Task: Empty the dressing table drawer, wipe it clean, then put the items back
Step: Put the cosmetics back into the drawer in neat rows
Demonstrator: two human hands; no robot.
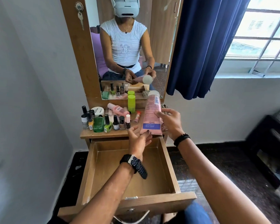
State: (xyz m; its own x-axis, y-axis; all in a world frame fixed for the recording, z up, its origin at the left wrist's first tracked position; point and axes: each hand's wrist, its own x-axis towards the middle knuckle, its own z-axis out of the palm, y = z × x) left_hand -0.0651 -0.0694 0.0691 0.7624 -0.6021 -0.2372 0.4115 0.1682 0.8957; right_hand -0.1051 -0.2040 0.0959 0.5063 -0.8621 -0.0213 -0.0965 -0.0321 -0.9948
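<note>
1. Head view, surface: a small wooden tabletop (87, 134) stands against a white wall under a tall mirror (132, 46) in a wooden frame. Nail polish bottles (116, 122) stand crowded on its left half beside a green glass bottle (98, 125), a white jar (97, 111), a small pink bottle (119, 110) lying on its side and an upright lime-green bottle (131, 101).
2. Room: a dark blue curtain (200, 46) hangs to the right of the mirror, next to a barred window (265, 29). The floor (192, 159) is dark. Dark furniture (268, 146) sits at the far right, well apart from the table.
3. The drawer (170, 160) is pulled fully out below the tabletop; its wooden bottom shows bare, with nothing visible inside.
4. A large pink tube (152, 117) with a blue label band is held above the right part of the tabletop, just over the drawer's back edge, cap end pointing towards the mirror.
5. The right hand (170, 122) grips the tube along its right side, thumb across the front and fingers curled behind it. The left hand (140, 138) is apart and relaxed, palm up, its fingertips touching the tube's flat lower end.
6. Edges and open room: the drawer's front panel juts towards the person, its metal handle (131, 219) hanging low. Both forearms reach over the drawer. The wall is close on the left; open floor lies to the right of the drawer.
</note>
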